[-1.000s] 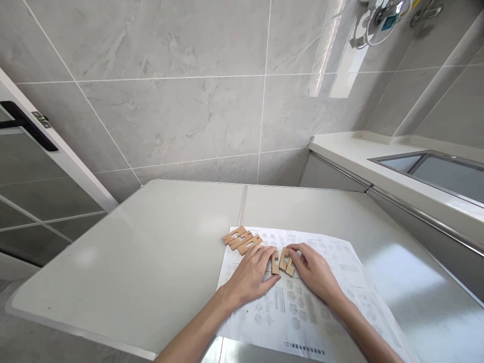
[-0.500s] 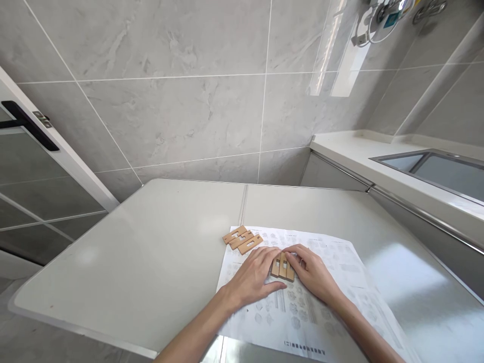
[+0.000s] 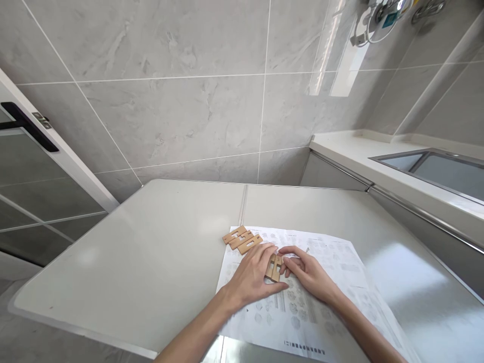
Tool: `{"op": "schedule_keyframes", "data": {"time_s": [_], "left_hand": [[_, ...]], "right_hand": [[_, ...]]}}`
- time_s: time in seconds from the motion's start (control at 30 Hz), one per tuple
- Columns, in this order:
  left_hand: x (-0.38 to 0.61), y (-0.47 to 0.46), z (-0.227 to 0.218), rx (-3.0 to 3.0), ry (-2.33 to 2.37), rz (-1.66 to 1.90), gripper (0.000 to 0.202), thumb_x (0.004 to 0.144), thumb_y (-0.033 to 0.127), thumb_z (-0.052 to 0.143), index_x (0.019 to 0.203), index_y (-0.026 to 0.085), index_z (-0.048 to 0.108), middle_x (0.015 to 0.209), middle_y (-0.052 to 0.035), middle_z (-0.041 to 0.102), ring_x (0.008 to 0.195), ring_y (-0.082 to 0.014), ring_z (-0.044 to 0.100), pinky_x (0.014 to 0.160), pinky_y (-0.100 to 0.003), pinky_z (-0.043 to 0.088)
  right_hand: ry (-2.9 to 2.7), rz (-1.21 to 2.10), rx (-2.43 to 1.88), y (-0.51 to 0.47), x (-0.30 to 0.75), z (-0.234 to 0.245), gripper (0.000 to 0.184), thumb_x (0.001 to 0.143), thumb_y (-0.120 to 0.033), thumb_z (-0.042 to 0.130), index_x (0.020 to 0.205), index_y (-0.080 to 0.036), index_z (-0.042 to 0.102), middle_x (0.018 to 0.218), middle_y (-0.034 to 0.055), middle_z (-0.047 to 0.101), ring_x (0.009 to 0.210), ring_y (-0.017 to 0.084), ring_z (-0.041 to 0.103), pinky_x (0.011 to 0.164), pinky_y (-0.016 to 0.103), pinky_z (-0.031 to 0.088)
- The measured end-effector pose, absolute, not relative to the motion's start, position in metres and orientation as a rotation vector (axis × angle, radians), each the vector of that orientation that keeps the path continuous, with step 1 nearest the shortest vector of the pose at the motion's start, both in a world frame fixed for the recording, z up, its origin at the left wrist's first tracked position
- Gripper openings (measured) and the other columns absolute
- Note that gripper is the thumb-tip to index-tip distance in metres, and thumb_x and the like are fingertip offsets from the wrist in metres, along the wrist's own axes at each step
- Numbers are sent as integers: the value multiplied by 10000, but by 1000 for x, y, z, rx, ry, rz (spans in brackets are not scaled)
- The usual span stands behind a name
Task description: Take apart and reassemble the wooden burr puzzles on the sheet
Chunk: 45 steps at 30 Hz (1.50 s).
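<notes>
- Left hand (image 3: 251,272) curled around notched wooden pieces (image 3: 275,276) on printed sheet (image 3: 350,272); right hand (image 3: 312,272) bent at their right edge, grasp unclear.
- Step, apparently: aligning pieces; next move calls for even pressure.

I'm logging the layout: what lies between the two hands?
In the head view, small wooden pieces sit between the left hand and the right hand, over the printed sheet.
</notes>
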<state>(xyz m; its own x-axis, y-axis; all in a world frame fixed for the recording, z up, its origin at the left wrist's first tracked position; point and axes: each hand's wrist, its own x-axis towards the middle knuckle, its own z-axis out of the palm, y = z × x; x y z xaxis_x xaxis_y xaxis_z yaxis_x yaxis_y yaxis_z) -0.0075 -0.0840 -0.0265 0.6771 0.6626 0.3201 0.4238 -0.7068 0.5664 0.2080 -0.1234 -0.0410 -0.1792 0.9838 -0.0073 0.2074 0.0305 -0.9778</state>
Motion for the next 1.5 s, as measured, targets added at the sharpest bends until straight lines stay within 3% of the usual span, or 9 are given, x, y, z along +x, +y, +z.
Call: {"op": "schedule_keyframes", "data": {"time_s": [0.13,0.23,0.4,0.53,1.0,1.1,1.2,1.33,1.5], "left_hand": [[-7,-85,-30,2465,895,775,629,930,341,713,1481,223,434,1438,-145,596,1343,-327,590,1123,-504,525],[-9,-85,-31,2503,894,768,596,941,275,664,1489,216,440,1477,-163,573,1377,-342,570,1125,-520,526],[-15,-80,-28,2550,936,768,564,936,192,627,1474,233,463,1534,-171,519,1430,-366,522,1130,-563,518],[-17,-76,-27,2580,966,834,591,867,56,577,1426,224,487,1502,-167,525,1404,-352,526,1132,-569,508],[-17,-75,-24,2608,1103,955,729,718,-72,535,1383,228,512,1452,-134,552,1400,-351,473,1139,-579,476],[-14,-79,-18,2558,1060,1034,570,779,15,605,1310,215,554,1338,-130,613,1262,-327,580,1053,-516,536],[-11,-85,-13,2541,893,1011,379,856,111,623,1221,205,588,1083,-79,685,949,-236,684,830,-371,588],[-6,-93,-22,2665,642,774,260,918,130,559,1159,207,620,697,45,662,544,-141,596,525,-249,428],[-1,-98,-39,2792,524,667,195,871,98,548,984,205,665,659,44,699,529,-135,620,485,-250,339]], "right_hand": [[-1487,1355,-1126,-126,208,-36,364,1058,-545,550,1275,-259,612,1206,98,752,1061,283,753,979,438,579],[-1468,1376,-1094,-126,206,-38,354,1052,-535,574,1271,-260,618,1345,115,699,1091,283,751,1021,458,570],[-1394,1213,-1171,-121,206,-50,388,1041,-578,570,1204,-232,634,1153,122,755,875,244,750,807,409,607],[-1313,1131,-1266,-118,209,-57,425,1013,-625,583,1138,-224,645,998,99,758,741,216,698,631,355,554],[-1355,1110,-1338,-120,210,-55,414,1024,-625,552,1101,-227,640,922,73,738,688,196,647,618,338,506],[-1379,1099,-1349,-120,210,-55,418,1024,-630,546,1091,-230,645,906,70,740,686,200,649,618,337,504],[-1409,1078,-1363,-120,210,-53,420,1019,-634,549,1081,-232,654,885,70,745,684,208,654,628,345,514],[-1437,1063,-1374,-121,210,-52,414,1017,-633,547,1065,-238,659,870,69,749,672,216,655,645,359,524],[-1456,1030,-1399,-119,210,-54,431,1009,-648,539,1051,-239,668,859,66,753,664,221,667,657,364,534]]}}
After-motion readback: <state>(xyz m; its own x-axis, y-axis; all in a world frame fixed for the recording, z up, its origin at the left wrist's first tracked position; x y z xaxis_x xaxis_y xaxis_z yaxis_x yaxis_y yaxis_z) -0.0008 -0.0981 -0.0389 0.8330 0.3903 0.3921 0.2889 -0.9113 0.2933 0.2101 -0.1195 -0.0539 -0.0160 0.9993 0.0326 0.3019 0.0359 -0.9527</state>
